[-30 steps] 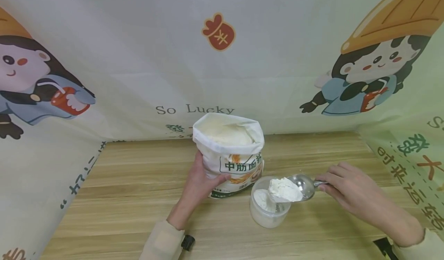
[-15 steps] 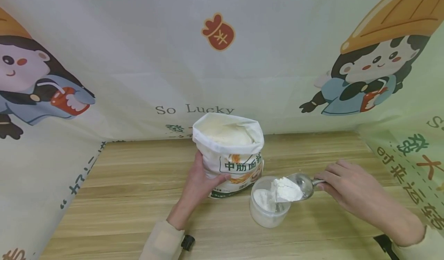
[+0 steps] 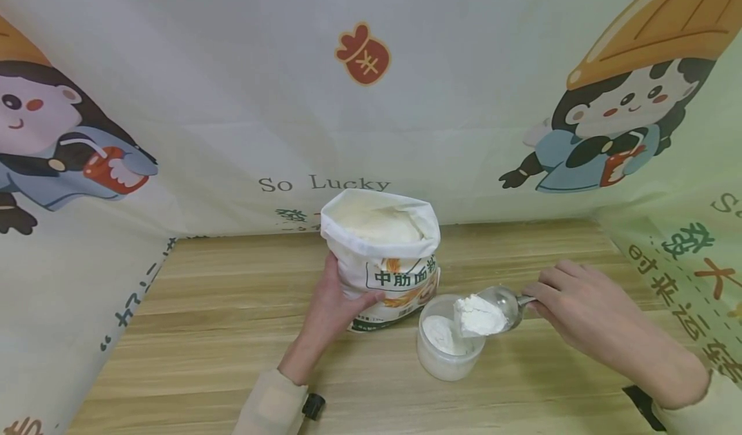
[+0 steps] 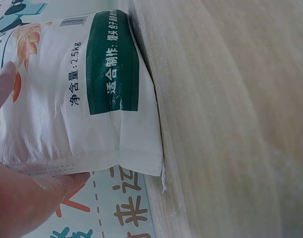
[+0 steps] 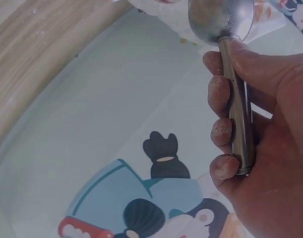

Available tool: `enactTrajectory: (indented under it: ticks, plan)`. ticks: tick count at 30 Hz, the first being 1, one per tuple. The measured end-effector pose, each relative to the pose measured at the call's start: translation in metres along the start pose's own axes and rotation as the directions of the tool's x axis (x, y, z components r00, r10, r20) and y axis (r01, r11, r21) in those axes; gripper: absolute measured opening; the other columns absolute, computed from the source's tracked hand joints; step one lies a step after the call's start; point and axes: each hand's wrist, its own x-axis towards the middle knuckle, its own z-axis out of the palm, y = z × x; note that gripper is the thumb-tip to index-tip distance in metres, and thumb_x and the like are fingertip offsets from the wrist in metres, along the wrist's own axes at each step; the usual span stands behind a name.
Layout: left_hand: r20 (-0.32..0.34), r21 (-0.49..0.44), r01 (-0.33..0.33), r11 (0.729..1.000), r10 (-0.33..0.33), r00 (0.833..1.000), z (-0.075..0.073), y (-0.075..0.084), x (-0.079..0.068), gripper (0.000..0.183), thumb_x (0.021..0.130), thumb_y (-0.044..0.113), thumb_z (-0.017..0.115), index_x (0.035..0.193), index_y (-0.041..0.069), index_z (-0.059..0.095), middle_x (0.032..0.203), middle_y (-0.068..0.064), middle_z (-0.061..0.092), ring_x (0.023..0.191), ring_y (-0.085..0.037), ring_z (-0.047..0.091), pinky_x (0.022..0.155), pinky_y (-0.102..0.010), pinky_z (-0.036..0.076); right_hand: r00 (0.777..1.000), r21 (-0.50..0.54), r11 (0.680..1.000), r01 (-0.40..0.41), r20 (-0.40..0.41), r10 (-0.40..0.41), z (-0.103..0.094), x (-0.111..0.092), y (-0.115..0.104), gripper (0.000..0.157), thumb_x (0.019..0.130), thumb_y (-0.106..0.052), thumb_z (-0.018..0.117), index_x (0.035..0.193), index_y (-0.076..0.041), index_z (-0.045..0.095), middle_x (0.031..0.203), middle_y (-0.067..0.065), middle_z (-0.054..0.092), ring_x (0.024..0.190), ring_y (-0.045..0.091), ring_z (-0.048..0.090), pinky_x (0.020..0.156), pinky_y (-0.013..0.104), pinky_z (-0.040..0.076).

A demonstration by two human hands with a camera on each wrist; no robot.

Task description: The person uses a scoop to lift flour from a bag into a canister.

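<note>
1. Straight ahead of me, a pale cloth wall fills the view, faint creases running across it.
2. Up high near the middle, I've got a red pouch print, and "So Lucky" lettering well below!
3. Orange-hatted cartoon figures flank me: right figure, left figure cut off at the edge.
4. Over on my right, the side panel glows greenish, printed characters slanting down it.
5. Below, a wood-grain tabletop, streaked light brown.
6. Lighting's soft, greyer up top.

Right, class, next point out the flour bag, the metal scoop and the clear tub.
Flour bag [image 3: 391, 277], head view: printed front.
Metal scoop [image 5: 240, 109], right wrist view: handle.
Clear tub [image 3: 449, 365], head view: near wall.
</note>
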Motion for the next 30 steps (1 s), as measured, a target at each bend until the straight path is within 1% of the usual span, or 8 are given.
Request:
enactTrajectory:
  ticks: [2, 4, 5, 6, 7, 13, 24, 30]
  plan:
    - [-0.001, 0.002, 0.0, 1.0, 0.0, 1.0, 0.0, 0.0, 0.0, 0.114, 0.073, 0.023, 0.096, 0.16, 0.013, 0.023, 0.153, -0.017, 0.048, 0.143, -0.037, 0.044, 0.121, -0.055, 0.032, 1.0, -0.008, 1.0, -0.004, 0.021, 0.004, -0.002, 0.002, -0.001, 0.037, 0.104, -0.042, 0.056, 0.092, -0.011, 0.074, 0.082, -0.001, 0.065, 0.078, 0.022, 0.057, 0.06, 0.038, 0.05]
    - [-0.002, 0.006, 0.0, 1.0, 0.0, 1.0, 0.0, 0.0, 0.0, 0.114, 0.073, 0.023, 0.096, 0.16, 0.012, 0.023, 0.152, -0.018, 0.049, 0.142, -0.038, 0.045, 0.121, -0.055, 0.032, 0.999, -0.018, 1.0, -0.014, 0.05, 0.015, -0.005, 0.003, -0.003, 0.018, 0.09, -0.029, 0.076, 0.092, -0.012, 0.074, 0.082, -0.001, 0.065, 0.079, 0.022, 0.057, 0.06, 0.038, 0.05]
    - [-0.002, 0.006, 0.001, 1.0, -0.001, 1.0, 0.0, 0.0, 0.0, 0.114, 0.073, 0.023, 0.096, 0.16, 0.012, 0.023, 0.152, -0.018, 0.049, 0.142, -0.038, 0.045, 0.12, -0.055, 0.032, 0.998, -0.023, 1.0, -0.02, 0.065, 0.022, -0.006, 0.004, -0.004, 0.017, 0.081, -0.022, 0.083, 0.092, -0.012, 0.075, 0.083, -0.001, 0.065, 0.079, 0.022, 0.057, 0.06, 0.037, 0.05]
    - [-0.001, 0.007, 0.002, 1.0, -0.002, 1.0, 0.0, 0.0, 0.0, 0.114, 0.073, 0.024, 0.095, 0.16, 0.012, 0.023, 0.152, -0.018, 0.049, 0.142, -0.038, 0.045, 0.12, -0.055, 0.032, 0.997, -0.028, 0.999, -0.027, 0.078, 0.029, -0.007, 0.005, -0.005, 0.021, 0.076, -0.019, 0.088, 0.091, -0.013, 0.075, 0.083, -0.002, 0.065, 0.079, 0.022, 0.057, 0.06, 0.037, 0.05]
    - [-0.001, 0.007, 0.002, 1.0, -0.002, 1.0, 0.0, 0.0, 0.0, 0.114, 0.073, 0.023, 0.095, 0.16, 0.012, 0.023, 0.152, -0.018, 0.049, 0.142, -0.038, 0.045, 0.12, -0.055, 0.032, 0.995, -0.032, 0.999, -0.034, 0.088, 0.037, -0.008, 0.006, -0.006, 0.023, 0.074, -0.018, 0.09, 0.091, -0.013, 0.075, 0.082, -0.002, 0.065, 0.079, 0.022, 0.057, 0.06, 0.036, 0.05]
    - [-0.001, 0.011, 0.007, 1.0, -0.007, 1.0, 0.0, 0.0, 0.0, 0.115, 0.073, 0.024, 0.095, 0.161, 0.012, 0.022, 0.153, -0.019, 0.048, 0.142, -0.039, 0.045, 0.12, -0.056, 0.032, 0.994, -0.045, 0.998, -0.04, 0.098, 0.044, -0.01, 0.008, -0.009, 0.024, 0.074, -0.018, 0.091, 0.09, -0.014, 0.074, 0.081, -0.004, 0.062, 0.08, 0.021, 0.057, 0.06, 0.035, 0.048]
    - [-0.004, 0.015, 0.009, 1.0, -0.009, 1.0, -0.001, 0.0, -0.001, 0.114, 0.073, 0.024, 0.096, 0.16, 0.011, 0.023, 0.152, -0.019, 0.048, 0.142, -0.039, 0.045, 0.12, -0.056, 0.033, 0.997, -0.061, 0.998, -0.006, 0.071, 0.01, -0.015, 0.011, -0.01, 0.026, 0.073, -0.019, 0.086, 0.095, -0.01, 0.075, 0.086, 0.002, 0.063, 0.085, 0.028, 0.059, 0.068, 0.044, 0.053]
    - [-0.001, 0.007, 0.012, 1.0, -0.012, 1.0, -0.001, 0.001, 0.0, 0.115, 0.072, 0.023, 0.096, 0.161, 0.013, 0.023, 0.153, -0.017, 0.048, 0.142, -0.037, 0.045, 0.12, -0.055, 0.033, 0.999, -0.065, 0.998, 0.015, 0.051, -0.011, -0.015, 0.012, -0.01, 0.026, 0.073, -0.018, 0.083, 0.096, -0.009, 0.076, 0.086, 0.003, 0.063, 0.086, 0.029, 0.059, 0.068, 0.045, 0.053]
